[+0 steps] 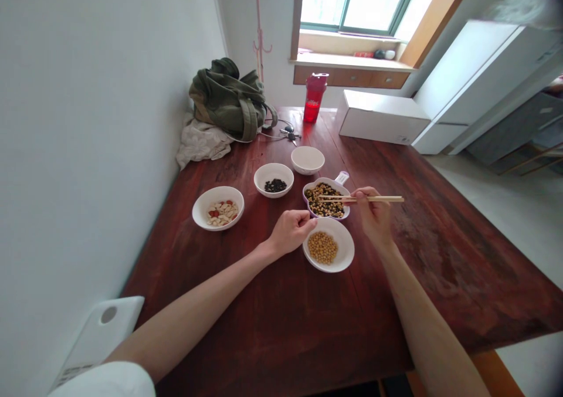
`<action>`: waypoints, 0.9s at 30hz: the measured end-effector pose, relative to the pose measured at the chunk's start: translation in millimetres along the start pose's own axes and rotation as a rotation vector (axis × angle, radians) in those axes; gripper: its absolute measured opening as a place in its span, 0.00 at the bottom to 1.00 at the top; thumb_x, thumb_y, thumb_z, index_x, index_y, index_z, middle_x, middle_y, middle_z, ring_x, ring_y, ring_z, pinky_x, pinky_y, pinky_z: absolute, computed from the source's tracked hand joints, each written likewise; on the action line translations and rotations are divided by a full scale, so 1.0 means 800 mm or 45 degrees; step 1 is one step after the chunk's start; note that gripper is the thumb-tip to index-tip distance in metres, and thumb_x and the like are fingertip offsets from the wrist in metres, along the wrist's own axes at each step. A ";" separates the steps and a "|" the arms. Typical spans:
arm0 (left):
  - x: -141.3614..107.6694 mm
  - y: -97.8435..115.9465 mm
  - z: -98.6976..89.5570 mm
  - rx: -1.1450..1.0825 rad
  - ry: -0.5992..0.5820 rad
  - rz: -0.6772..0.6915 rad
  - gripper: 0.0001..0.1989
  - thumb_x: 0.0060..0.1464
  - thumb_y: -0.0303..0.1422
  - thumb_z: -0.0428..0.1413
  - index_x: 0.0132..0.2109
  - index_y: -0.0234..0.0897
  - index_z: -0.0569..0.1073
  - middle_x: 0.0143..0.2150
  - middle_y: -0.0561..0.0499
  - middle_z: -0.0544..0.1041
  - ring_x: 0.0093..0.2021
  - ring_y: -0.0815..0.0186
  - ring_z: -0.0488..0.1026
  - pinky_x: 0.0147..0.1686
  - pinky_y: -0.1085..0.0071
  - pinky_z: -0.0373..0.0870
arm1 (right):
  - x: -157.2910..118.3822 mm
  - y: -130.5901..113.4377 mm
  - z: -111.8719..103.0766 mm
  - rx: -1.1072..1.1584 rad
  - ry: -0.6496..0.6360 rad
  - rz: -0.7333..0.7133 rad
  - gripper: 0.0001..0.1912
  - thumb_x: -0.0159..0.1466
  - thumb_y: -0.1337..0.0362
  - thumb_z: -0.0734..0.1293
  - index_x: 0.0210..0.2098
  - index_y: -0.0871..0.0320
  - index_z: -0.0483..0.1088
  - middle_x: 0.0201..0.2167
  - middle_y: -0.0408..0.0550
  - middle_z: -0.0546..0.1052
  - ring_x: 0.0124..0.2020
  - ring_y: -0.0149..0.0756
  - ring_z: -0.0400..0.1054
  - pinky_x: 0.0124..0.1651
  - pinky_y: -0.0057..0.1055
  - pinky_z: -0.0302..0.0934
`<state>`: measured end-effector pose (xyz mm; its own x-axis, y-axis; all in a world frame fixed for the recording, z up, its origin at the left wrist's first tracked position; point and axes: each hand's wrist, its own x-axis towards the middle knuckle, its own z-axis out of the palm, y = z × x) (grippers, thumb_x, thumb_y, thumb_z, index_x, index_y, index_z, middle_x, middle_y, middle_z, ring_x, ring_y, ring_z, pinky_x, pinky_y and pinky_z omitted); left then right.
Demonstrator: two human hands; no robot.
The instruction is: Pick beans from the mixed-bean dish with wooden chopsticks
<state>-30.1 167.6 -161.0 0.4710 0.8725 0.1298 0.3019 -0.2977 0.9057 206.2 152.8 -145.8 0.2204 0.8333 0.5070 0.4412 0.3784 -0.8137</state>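
Note:
My right hand point(373, 212) is closed around a pair of wooden chopsticks point(382, 199). Their tips reach into a purple-rimmed dish point(344, 179) with a short handle, which holds mixed yellow and dark beans point(324, 200). In front of that dish stands a white bowl point(345, 256) of soybeans point(322, 248). My left hand point(290, 231) is closed at the bowl's left rim, its thumb on the edge; the curled fingers are partly hidden. Farther left are a white bowl point(272, 169) with black beans point(275, 185) and another bowl point(201, 209) with pale and reddish-brown pieces point(222, 213).
A white bowl point(308, 159) sits behind the dish. Toward the back of the wooden table point(264, 338) are a green bag point(229, 101), keys point(290, 134), a red shaker bottle point(313, 99) and a white box point(382, 118). A wall point(88, 121) borders the left side.

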 end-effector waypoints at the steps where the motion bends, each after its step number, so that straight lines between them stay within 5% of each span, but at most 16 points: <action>1: 0.000 0.000 0.000 0.002 0.001 0.001 0.24 0.62 0.43 0.53 0.24 0.37 0.53 0.23 0.57 0.53 0.26 0.72 0.51 0.27 0.72 0.46 | 0.000 0.000 0.000 -0.015 0.001 0.000 0.13 0.72 0.53 0.63 0.38 0.54 0.73 0.31 0.46 0.83 0.33 0.42 0.79 0.38 0.36 0.69; 27: 0.001 0.002 0.001 0.013 0.005 0.001 0.24 0.62 0.43 0.53 0.24 0.37 0.54 0.22 0.58 0.54 0.25 0.73 0.52 0.27 0.72 0.46 | 0.001 0.029 0.001 0.135 0.073 0.183 0.15 0.69 0.49 0.66 0.38 0.54 0.74 0.31 0.46 0.83 0.35 0.45 0.82 0.39 0.40 0.77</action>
<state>-28.9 167.2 -160.0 0.4676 0.8740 0.1320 0.3100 -0.3020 0.9015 215.9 162.7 -164.7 0.3255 0.8586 0.3960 0.3082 0.2996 -0.9029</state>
